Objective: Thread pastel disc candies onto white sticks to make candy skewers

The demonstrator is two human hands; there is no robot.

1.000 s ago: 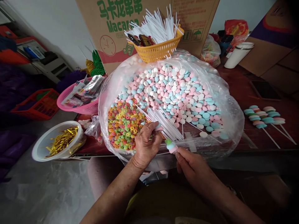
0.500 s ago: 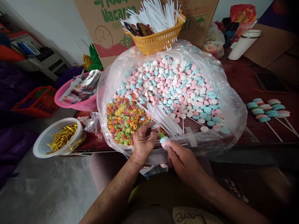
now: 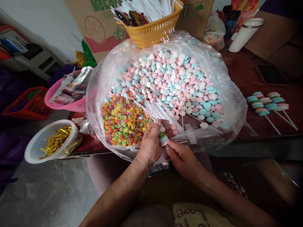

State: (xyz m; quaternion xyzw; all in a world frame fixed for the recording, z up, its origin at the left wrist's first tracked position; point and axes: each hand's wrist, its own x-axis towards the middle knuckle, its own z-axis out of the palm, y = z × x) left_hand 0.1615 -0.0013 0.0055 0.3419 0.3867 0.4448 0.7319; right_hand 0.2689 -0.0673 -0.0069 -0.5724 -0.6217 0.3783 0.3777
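Between my hands is a candy skewer (image 3: 163,139) of pink, green and pale blue pieces. My left hand (image 3: 149,143) curls around its upper part, thumb on the near side and fingers behind. With thumb and fingertips, my right hand (image 3: 184,159) pinches the lower end by the pink piece; the stick there is mostly hidden. Just beyond my hands, a large clear plastic bag (image 3: 233,105) lies spread, holding pink, white and blue button-shaped candies (image 3: 176,83). At its left are colourful ring-shaped pieces (image 3: 124,121), and white sticks (image 3: 163,115) lie in a bundle near my left hand.
Finished-looking candy skewers (image 3: 262,105) lie on the dark red table (image 3: 254,124) at right, near a phone (image 3: 272,75). A yellow basket (image 3: 151,33) of sticks stands behind the bag. Leftward are a pink basket (image 3: 81,104) of packets and a tub (image 3: 30,154) of gold ties.
My left hand has moved right and closed around the upper part of the skewer, joining my right hand. The whole view has shifted slightly.
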